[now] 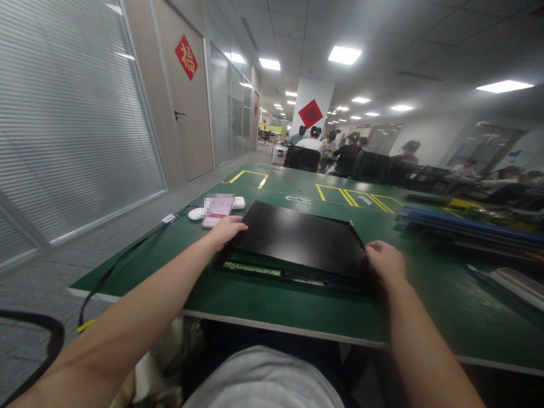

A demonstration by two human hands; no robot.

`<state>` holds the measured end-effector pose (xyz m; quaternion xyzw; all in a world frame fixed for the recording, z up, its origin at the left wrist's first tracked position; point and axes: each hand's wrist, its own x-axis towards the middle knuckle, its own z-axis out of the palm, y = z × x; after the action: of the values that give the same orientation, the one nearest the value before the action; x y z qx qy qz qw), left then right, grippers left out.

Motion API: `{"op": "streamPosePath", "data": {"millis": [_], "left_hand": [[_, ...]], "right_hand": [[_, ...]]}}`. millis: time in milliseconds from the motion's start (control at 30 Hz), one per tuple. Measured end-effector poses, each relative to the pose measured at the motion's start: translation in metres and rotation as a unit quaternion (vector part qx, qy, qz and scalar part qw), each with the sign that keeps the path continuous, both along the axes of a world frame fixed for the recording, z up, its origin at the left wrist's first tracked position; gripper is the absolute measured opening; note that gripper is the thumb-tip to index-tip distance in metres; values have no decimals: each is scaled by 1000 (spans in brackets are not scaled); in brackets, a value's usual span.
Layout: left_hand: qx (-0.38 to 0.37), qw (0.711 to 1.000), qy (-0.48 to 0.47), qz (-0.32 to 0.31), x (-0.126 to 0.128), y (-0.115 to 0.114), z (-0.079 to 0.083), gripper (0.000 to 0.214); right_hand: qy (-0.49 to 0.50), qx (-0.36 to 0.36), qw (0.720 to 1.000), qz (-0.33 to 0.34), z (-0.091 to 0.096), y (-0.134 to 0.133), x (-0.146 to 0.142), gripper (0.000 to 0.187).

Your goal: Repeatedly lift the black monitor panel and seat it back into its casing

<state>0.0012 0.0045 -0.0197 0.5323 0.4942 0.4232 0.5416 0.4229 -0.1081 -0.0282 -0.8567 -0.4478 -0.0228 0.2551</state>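
Observation:
A flat black display panel (297, 235) lies tilted over a thin black frame (323, 280) on the green table. Its near edge is apart from the frame, and a green circuit board strip (251, 268) shows in the gap. My left hand (227, 230) is closed on the panel's left edge, thumb on top. At the opposite edge, my right hand (386, 259) pinches the right side of the panel. The fingers under the panel are hidden on both sides.
A phone (217, 212) lies beside white rounded objects (196, 213) at the left. Blue-edged flat panels (459, 224) are stacked at the right. A black strap (127, 252) crosses the table's left edge (91, 293). People sit in the background.

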Motion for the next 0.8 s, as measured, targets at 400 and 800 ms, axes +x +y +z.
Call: {"op": "streamPosePath", "data": {"millis": [400,800], "left_hand": [[-11,1000,4,11,1,-1,2,32],[-17,1000,9,23,2,-2,3,31]], "right_hand": [[55,19,998,-6,-3,1,5,29],[83,49,995,7,-8,1,10,25]]}}
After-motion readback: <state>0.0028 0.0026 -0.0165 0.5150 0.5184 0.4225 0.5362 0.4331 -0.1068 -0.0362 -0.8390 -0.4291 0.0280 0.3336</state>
